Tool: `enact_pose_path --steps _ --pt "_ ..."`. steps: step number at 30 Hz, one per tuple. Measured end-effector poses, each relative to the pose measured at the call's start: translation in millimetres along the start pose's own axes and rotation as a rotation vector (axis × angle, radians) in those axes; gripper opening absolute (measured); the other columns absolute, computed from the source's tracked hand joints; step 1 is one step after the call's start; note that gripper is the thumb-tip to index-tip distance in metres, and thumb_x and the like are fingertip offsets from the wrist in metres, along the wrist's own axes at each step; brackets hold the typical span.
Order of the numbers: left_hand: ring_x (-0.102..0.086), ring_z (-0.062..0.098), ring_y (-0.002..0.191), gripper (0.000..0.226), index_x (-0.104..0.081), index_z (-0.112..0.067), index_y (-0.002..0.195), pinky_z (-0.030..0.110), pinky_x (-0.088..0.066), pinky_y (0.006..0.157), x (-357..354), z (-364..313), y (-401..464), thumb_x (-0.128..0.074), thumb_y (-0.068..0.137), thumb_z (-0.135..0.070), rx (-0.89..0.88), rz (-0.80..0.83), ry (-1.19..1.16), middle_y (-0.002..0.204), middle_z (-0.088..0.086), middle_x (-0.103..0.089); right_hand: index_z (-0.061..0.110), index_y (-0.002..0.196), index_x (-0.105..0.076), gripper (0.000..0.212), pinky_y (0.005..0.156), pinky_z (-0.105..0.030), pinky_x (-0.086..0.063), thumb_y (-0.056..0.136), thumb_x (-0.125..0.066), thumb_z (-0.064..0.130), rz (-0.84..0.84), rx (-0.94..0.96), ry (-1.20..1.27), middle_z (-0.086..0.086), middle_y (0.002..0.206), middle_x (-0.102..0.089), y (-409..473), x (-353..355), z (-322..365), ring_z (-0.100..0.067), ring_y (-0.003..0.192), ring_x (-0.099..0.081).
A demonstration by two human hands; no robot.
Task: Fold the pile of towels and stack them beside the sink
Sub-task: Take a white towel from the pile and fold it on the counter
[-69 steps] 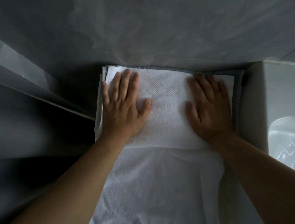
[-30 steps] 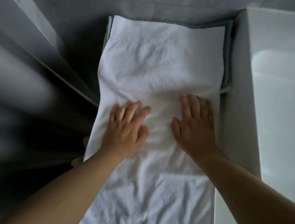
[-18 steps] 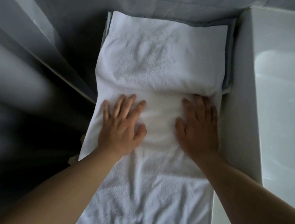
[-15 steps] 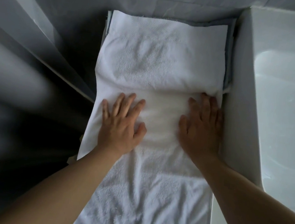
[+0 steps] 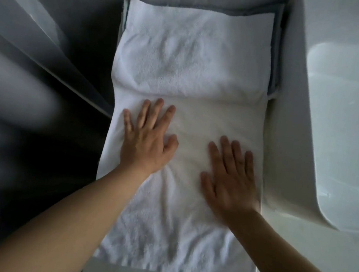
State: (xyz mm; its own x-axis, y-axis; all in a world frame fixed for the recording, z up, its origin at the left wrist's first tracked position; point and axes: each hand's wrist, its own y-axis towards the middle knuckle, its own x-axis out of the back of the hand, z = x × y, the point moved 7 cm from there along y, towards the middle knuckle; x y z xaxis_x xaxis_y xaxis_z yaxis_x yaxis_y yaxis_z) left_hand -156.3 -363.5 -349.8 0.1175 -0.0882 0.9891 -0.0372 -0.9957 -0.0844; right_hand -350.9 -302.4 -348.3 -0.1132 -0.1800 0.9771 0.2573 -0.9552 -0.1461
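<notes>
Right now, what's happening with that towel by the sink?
A person is smoothing a white towel laid out on the counter beside the sink. Both hands lie flat on it, the left hand further up than the right hand. Its far end lies over a stack of towels against the wall.

A white towel [image 5: 177, 203] runs lengthwise down the middle of the frame, its far part raised over a stack of folded towels [image 5: 276, 57] whose grey edges show at the upper right. The left hand [image 5: 146, 140] lies flat on the towel at centre left, fingers spread. The right hand [image 5: 230, 178], slightly blurred, lies flat at centre right. A white sink [image 5: 344, 133] fills the right side.
</notes>
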Motion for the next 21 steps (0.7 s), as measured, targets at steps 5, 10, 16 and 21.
enact_pose_path --steps 5,10,16,21 --pt "-0.001 0.024 0.154 0.073 -0.011 -0.035 0.157 0.064 0.002 0.119 -3 1 2 -0.024 0.089 -0.058 0.004 0.008 0.014 0.167 -0.004 -0.005 0.022 0.155 -0.018 0.071 0.120 -0.051 -0.002 0.092 -0.026 0.053 0.021 -0.018 -0.014 -0.009 0.163 -0.010 5 -2 -3 -0.030 0.150 -0.006" --pt "0.004 0.023 0.154 0.077 -0.005 -0.035 0.157 0.063 0.005 0.119 -4 0 6 -0.016 0.087 -0.062 0.005 0.028 0.022 0.167 -0.004 0.001 0.023 0.156 -0.014 0.072 0.120 -0.048 0.003 0.092 -0.023 0.054 0.023 -0.021 -0.031 -0.008 0.163 -0.005 6 0 -3 -0.029 0.150 -0.001" --pt "0.004 0.023 0.153 0.076 -0.005 -0.036 0.157 0.059 0.011 0.117 -9 3 11 -0.016 0.087 -0.064 0.011 0.004 0.012 0.167 -0.005 0.001 0.023 0.155 -0.012 0.069 0.120 -0.050 -0.001 0.094 -0.025 0.053 -0.040 0.000 -0.020 -0.008 0.163 -0.005 5 -6 -4 -0.028 0.150 -0.002" --pt "0.009 0.022 0.153 0.069 -0.002 -0.032 0.158 0.055 0.010 0.120 -3 3 -4 -0.019 0.097 -0.058 0.031 0.055 0.007 0.167 -0.003 0.006 0.023 0.155 -0.012 0.070 0.120 -0.047 0.002 0.094 -0.021 0.055 -0.023 0.030 -0.043 -0.008 0.163 -0.004 2 -8 -7 -0.028 0.150 -0.002"
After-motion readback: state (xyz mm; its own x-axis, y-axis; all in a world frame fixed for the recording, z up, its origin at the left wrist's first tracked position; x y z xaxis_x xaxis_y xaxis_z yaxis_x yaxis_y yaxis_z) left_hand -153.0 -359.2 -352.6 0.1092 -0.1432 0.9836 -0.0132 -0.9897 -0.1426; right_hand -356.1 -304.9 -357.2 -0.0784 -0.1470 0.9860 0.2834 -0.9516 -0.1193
